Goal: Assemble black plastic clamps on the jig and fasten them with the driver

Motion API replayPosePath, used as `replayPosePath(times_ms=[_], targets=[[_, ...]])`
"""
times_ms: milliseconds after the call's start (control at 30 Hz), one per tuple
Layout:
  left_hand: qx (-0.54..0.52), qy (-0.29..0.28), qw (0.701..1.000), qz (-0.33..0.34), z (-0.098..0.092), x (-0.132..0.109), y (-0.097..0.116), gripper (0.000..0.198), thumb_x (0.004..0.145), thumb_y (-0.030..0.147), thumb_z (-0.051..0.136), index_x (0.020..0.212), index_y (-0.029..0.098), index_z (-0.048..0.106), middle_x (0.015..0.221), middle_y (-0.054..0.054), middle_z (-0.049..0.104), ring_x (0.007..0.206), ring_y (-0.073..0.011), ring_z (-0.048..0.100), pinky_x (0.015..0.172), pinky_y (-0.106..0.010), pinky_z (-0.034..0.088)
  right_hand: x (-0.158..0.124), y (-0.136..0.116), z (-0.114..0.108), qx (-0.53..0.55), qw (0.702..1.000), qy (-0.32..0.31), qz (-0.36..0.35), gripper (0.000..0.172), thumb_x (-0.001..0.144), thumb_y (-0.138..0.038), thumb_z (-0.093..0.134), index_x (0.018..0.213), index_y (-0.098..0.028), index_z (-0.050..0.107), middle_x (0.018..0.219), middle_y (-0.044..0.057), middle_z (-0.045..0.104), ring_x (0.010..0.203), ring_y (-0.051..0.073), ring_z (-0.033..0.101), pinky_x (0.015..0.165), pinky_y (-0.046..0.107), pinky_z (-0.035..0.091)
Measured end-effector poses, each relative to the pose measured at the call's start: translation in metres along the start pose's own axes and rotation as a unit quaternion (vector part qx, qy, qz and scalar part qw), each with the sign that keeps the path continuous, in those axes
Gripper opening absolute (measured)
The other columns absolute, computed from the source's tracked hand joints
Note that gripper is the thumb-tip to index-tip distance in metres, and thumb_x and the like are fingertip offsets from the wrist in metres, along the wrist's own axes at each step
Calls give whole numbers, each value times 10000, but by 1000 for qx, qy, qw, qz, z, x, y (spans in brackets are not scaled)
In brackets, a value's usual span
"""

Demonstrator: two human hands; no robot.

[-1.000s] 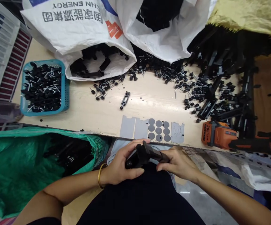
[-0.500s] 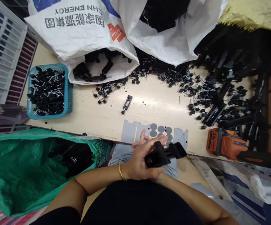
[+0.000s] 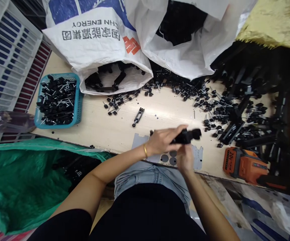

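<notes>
My left hand, with a yellow bangle at the wrist, is closed around a black plastic part above the table's near edge. The part's knobbed end points right; another dark end shows behind the hand. Just below it, my right hand is slightly blurred, its fingers closed against the part's underside. Beneath the hands lie grey sheet pieces and grey discs, partly covered. A small black forked piece rests alone on the table, left of the hands.
A blue basket of black-headed screws stands left. White sacks holding black parts lie at the back. Loose screws and black parts pile up right, behind an orange power tool. A green sack hangs open at lower left.
Both hands have moved up and away from my body with the black part, which now lies more level over the grey sheets. The view has shifted slightly.
</notes>
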State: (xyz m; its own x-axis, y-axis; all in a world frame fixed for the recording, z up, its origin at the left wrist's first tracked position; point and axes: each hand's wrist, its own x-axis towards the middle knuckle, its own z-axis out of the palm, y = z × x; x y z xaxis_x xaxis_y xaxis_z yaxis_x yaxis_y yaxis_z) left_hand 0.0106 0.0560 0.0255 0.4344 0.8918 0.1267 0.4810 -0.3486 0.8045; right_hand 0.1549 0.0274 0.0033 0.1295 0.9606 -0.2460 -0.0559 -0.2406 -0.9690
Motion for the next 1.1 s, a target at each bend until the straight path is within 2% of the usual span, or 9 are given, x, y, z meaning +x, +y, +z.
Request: replayPosePath(times_ms=[133,200,333,400,467,600,800,967,1100], targets=[[157,22,987,1,1,43,-45,489,950,299,443,1411,144,395,1364,-122,541,1301,-262,478,1105,-437,388,38,-16,-41,-1,987,145,-71,185,815,-389,553,872,-214,572,890,-12,586,841,118,592,821,298,455],[179,4,984,11,0,49,-54,534,920,305,508,1410,132,387,1445,-125,456,1387,-282,357,1168,-469,277,46,-23,-46,-34,984,146,-92,158,799,-350,580,865,-206,576,863,-4,586,817,128,596,815,305,455],[183,122,975,-39,-9,18,-60,602,912,359,499,1443,147,309,1495,-128,378,1435,-250,264,1209,-477,162,53,-29,-35,-140,979,61,-134,186,816,-367,591,904,-203,589,893,36,617,881,168,593,859,343,453],[198,243,937,-154,-18,-7,-69,652,905,351,498,1467,139,245,1511,-156,338,1445,-259,234,1208,-496,145,62,-33,-27,-179,970,44,-157,199,840,-383,564,916,-199,584,906,50,623,893,179,591,869,357,454],[205,285,906,-236,-26,-28,-83,730,884,362,524,1473,75,200,1509,-217,312,1436,-299,244,1190,-529,167,77,-40,-18,-193,964,39,-180,198,860,-386,537,908,-198,577,896,52,623,880,181,594,858,354,460],[204,247,911,-260,-29,-40,-109,510,928,358,461,1382,130,416,1459,-163,428,1429,-288,270,1176,-511,217,120,-63,13,-221,944,-20,-244,170,884,-355,500,865,-203,575,851,42,625,829,177,592,801,329,467],[205,254,911,-250,-26,-32,-113,398,950,375,433,1278,174,535,1398,-105,519,1417,-292,298,1162,-530,248,229,-98,92,-383,861,-37,-332,119,877,-237,472,925,-194,572,989,89,585,1030,237,518,930,409,412],[212,237,914,-252,-26,-30,-110,370,954,324,426,1285,183,515,1411,-114,503,1428,-296,271,1154,-564,239,339,-112,151,-461,845,10,-269,235,898,-223,522,1116,-145,558,1303,154,457,1262,296,385,1042,482,308],[207,255,908,-258,-25,-27,-109,397,954,306,418,1319,154,457,1379,-151,526,1419,-290,294,1147,-566,253,399,-116,168,-481,857,-29,-181,407,935,-384,386,926,-50,618,1355,175,420,1299,279,365,1055,479,277]])
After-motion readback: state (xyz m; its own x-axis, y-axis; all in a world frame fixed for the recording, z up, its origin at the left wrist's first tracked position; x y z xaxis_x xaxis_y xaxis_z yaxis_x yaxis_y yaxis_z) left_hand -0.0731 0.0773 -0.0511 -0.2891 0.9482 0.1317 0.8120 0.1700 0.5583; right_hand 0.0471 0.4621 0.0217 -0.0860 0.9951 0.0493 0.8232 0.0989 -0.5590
